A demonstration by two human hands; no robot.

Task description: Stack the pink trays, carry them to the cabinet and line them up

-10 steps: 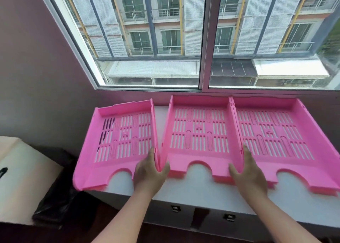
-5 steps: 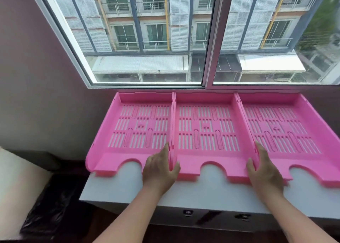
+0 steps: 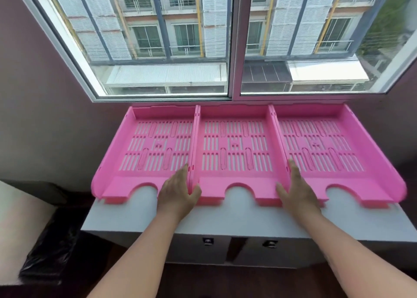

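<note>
Three pink slotted trays lie side by side on the white cabinet top (image 3: 225,221), backs against the wall under the window: left tray (image 3: 155,144), middle tray (image 3: 234,144), right tray (image 3: 316,144). Their side walls touch. My left hand (image 3: 178,191) straddles the seam between the left and middle trays, fingers in the left one, thumb in the middle one. Over the seam between the middle and right trays sits my right hand (image 3: 297,191), thumb in the middle tray.
Behind the trays stands a large window (image 3: 232,49) with a central frame post. Two small knobs (image 3: 207,241) show on the cabinet front. A black plastic bag (image 3: 49,248) and a pale surface (image 3: 13,207) sit low at the left.
The left tray, angled and apart one second ago, now sits flush against the middle one. All three trays have slid back to the wall, with both hands staying on the seams.
</note>
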